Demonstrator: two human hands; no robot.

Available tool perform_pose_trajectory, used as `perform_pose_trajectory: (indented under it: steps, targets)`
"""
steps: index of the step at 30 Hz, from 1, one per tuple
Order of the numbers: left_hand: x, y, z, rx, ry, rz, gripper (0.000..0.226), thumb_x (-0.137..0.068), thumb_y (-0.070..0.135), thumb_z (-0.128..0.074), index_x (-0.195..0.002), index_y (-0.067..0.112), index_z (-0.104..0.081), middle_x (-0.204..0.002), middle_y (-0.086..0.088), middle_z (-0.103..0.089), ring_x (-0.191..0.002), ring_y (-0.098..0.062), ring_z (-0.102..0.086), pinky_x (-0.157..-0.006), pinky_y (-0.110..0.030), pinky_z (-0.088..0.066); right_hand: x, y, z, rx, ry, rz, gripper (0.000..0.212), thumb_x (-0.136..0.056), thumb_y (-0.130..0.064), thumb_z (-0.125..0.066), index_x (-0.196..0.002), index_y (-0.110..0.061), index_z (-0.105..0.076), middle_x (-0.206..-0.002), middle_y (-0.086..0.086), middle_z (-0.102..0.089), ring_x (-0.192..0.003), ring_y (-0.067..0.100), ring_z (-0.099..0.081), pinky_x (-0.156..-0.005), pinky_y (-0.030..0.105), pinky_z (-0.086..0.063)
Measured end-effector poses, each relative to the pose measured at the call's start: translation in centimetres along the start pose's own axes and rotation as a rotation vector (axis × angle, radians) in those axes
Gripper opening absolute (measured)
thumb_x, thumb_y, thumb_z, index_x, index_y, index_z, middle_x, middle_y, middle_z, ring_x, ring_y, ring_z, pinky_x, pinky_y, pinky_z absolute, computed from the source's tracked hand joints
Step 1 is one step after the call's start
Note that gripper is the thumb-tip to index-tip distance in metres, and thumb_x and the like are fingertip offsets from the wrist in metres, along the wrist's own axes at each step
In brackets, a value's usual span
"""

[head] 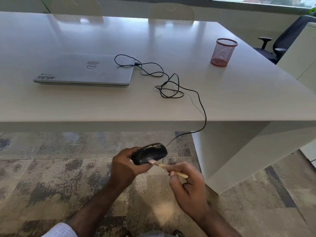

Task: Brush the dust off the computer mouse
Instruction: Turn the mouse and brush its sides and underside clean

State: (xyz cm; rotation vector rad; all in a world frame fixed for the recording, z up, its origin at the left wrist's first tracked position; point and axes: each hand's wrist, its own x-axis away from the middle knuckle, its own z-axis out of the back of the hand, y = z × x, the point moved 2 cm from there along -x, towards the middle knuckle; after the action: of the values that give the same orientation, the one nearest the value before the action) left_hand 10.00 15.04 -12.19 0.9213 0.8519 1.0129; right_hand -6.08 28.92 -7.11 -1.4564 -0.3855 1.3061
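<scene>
Left hand [126, 165] gripping black mouse [149, 153] lying crosswise, cord end right, right hand [188, 183] pinching brush [168, 167], bristles touching mouse

Bare white bench [102, 103] front strip passable; closed silver laptop [83, 70], tangled black cable [171, 86], red mesh cup [223, 52] obstruct beyond.

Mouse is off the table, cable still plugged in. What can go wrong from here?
1. The cable runs over the table edge to the laptop; lowering the mouse further may tug the plug or drag the laptop.
2. The left hand grips only the mouse's rear end, so a firm stroke could twist it loose.
3. The right hand holds the brush over carpet; the dust probably lands there.
</scene>
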Motion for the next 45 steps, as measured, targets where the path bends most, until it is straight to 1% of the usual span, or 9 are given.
perform_pose_trajectory:
  steps: [8,11,18,22,27,31,35,40,45]
  targets:
    - [0.2,-0.3,-0.1,-0.016,0.023,-0.049,0.059,-0.045,0.035,-0.095,-0.092,0.054,-0.066,-0.091,0.016,-0.071,-0.084,-0.002,-0.066,-0.069,-0.011,-0.049,0.5,-0.1,-1.0,0.085,-0.089,-0.048,0.013,-0.088,-0.015,-0.059,-0.095,-0.022,-0.068,-0.090,-0.017,-0.066,-0.082,0.003,-0.065,-0.070,0.012,-0.048]
    - [0.3,-0.5,0.0,-0.050,0.035,-0.092,0.067,-0.046,0.024,-0.097,-0.093,0.060,-0.064,-0.090,0.021,-0.069,-0.086,-0.001,-0.065,-0.070,-0.009,-0.048,0.2,-0.3,-1.2,0.024,-0.106,-0.110,0.015,-0.089,-0.017,-0.058,-0.095,-0.023,-0.070,-0.087,-0.015,-0.066,-0.081,0.010,-0.065,-0.067,0.020,-0.050]
    - [1.1,0.7,0.0,-0.062,0.045,-0.150,0.058,-0.047,0.045,-0.080,-0.100,0.060,-0.062,-0.095,0.027,-0.067,-0.089,-0.002,-0.064,-0.075,-0.010,-0.048,-0.5,-0.7,-0.4,-0.106,-0.081,-0.159,0.014,-0.092,-0.020,-0.058,-0.095,-0.024,-0.071,-0.084,-0.002,-0.069,-0.075,0.022,-0.066,-0.064,0.040,-0.056]
    - [1.4,0.9,-0.2,-0.078,0.053,-0.147,0.056,-0.050,0.047,-0.081,-0.103,0.044,-0.063,-0.097,0.022,-0.066,-0.091,-0.002,-0.064,-0.078,-0.016,-0.053,-0.8,-1.0,0.1,0.045,-0.014,-0.040,0.012,-0.092,-0.017,-0.057,-0.094,-0.016,-0.068,-0.084,-0.007,-0.065,-0.075,0.014,-0.062,-0.064,0.025,-0.049]
    - [1.4,0.3,-0.2,-0.099,0.047,-0.166,0.063,-0.047,0.039,-0.086,-0.106,0.039,-0.065,-0.097,0.019,-0.068,-0.089,-0.008,-0.066,-0.078,-0.027,-0.054,0.3,-1.6,-1.5,0.165,-0.211,-0.003,0.012,-0.092,-0.018,-0.056,-0.096,-0.016,-0.068,-0.090,-0.020,-0.061,-0.081,0.001,-0.061,-0.068,0.019,-0.046]
    - [1.5,-0.2,-0.1,-0.124,0.049,-0.159,0.067,-0.044,0.036,-0.091,-0.107,0.033,-0.067,-0.099,0.017,-0.069,-0.092,-0.009,-0.066,-0.080,-0.032,-0.055,-0.1,-2.4,-1.7,0.063,-0.210,-0.047,0.012,-0.095,-0.017,-0.056,-0.098,-0.019,-0.067,-0.087,-0.018,-0.063,-0.078,0.006,-0.062,-0.068,0.015,-0.044]
    - [1.6,0.3,-0.1,-0.131,0.069,-0.182,0.061,-0.051,0.043,-0.086,-0.108,0.031,-0.067,-0.100,0.019,-0.068,-0.092,-0.006,-0.065,-0.079,-0.022,-0.054,-1.0,-2.6,-1.0,0.186,-0.071,-0.056,0.013,-0.098,-0.024,-0.053,-0.098,-0.020,-0.065,-0.081,-0.023,-0.056,-0.072,0.004,-0.057,-0.064,0.012,-0.039]
    - [2.0,0.4,0.1,-0.116,0.038,-0.152,0.066,-0.048,0.044,-0.086,-0.109,0.026,-0.069,-0.102,0.015,-0.069,-0.094,-0.011,-0.066,-0.081,-0.035,-0.055,-0.8,-3.2,-2.2,0.272,-0.252,-0.049,0.021,-0.098,-0.031,-0.049,-0.100,-0.017,-0.065,-0.089,-0.016,-0.061,-0.079,0.004,-0.059,-0.065,0.024,-0.049]
    - [2.3,0.7,0.4,-0.135,0.017,-0.156,0.072,-0.049,0.030,-0.097,-0.114,0.028,-0.066,-0.105,0.018,-0.066,-0.098,-0.010,-0.064,-0.086,-0.033,-0.054,-1.4,-3.6,-1.7,0.155,-0.181,-0.109,0.016,-0.096,-0.024,-0.054,-0.094,-0.014,-0.066,-0.077,-0.023,-0.057,-0.069,0.001,-0.056,-0.060,0.010,-0.038]
